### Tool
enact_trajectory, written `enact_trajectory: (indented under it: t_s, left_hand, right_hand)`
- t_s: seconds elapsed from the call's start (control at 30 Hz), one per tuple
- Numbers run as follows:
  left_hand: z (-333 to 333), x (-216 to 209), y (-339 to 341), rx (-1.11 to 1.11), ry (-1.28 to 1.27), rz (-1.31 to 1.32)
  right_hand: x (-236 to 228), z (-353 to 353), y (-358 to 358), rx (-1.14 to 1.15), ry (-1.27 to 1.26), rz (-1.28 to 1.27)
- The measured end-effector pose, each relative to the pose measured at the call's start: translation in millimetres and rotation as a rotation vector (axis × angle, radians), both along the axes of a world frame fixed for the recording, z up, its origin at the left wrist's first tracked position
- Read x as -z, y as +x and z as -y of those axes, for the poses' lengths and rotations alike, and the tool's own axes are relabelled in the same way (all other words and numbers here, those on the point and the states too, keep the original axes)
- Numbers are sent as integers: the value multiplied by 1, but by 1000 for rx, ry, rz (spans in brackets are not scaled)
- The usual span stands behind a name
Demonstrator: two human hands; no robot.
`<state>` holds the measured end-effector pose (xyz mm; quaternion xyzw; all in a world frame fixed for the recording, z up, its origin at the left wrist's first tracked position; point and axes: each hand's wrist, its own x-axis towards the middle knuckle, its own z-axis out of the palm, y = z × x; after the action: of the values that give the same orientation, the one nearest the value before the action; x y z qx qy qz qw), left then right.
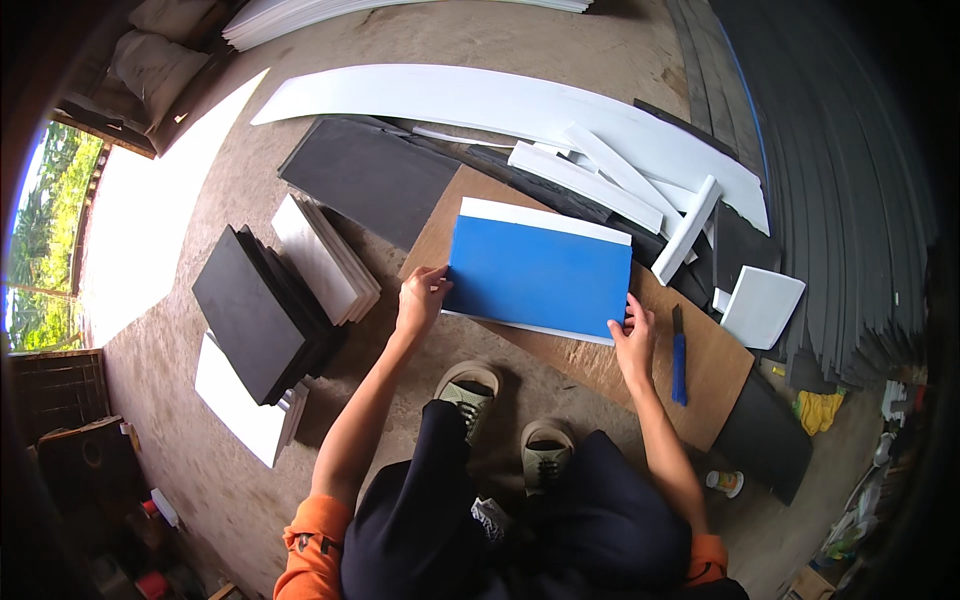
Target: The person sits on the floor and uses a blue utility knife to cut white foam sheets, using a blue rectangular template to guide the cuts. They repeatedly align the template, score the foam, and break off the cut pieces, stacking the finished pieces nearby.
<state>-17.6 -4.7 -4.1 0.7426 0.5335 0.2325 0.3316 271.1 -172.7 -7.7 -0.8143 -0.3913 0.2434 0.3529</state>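
A blue rectangular sheet (pixel 540 275) lies on a white sheet (pixel 545 217), whose edges show along its far and near sides. Both rest on a brown wooden board (pixel 690 400) on the floor. My left hand (pixel 422 297) pinches the blue sheet's left edge, fingers curled. At the near right corner, my right hand (pixel 634 335) grips the same sheet with its thumb on top; what its other fingers do underneath is partly hidden. A cutter knife with a blue handle (pixel 679 365) lies on the board, just right of my right hand.
Stacked black panels (pixel 255 315) and white panels (pixel 325 260) stand to the left. Beyond the board are a dark sheet (pixel 380 175), white offcuts (pixel 590 185) and a long white strip (pixel 430 92). Long dark strips (pixel 830 180) fill the right; a yellow cloth (pixel 820 410) lies nearby.
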Motion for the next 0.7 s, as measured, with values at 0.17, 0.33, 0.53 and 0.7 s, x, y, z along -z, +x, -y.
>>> enact_trajectory:
  t_s: [0.17,0.33,0.53,0.7]
  left_hand:
    - [1,4,-5,13,39,-3]
    - [1,1,-4,-6,-48,5]
    - [2,-4,-2,5,-45,-1]
    - [2,-3,-4,1,-33,-8]
  right_hand:
    - [2,3,-8,15,-7,-43]
    - [5,5,-8,35,-3,-68]
    - [9,6,-7,29,4,-44]
    - [1,5,-10,22,-18,-22]
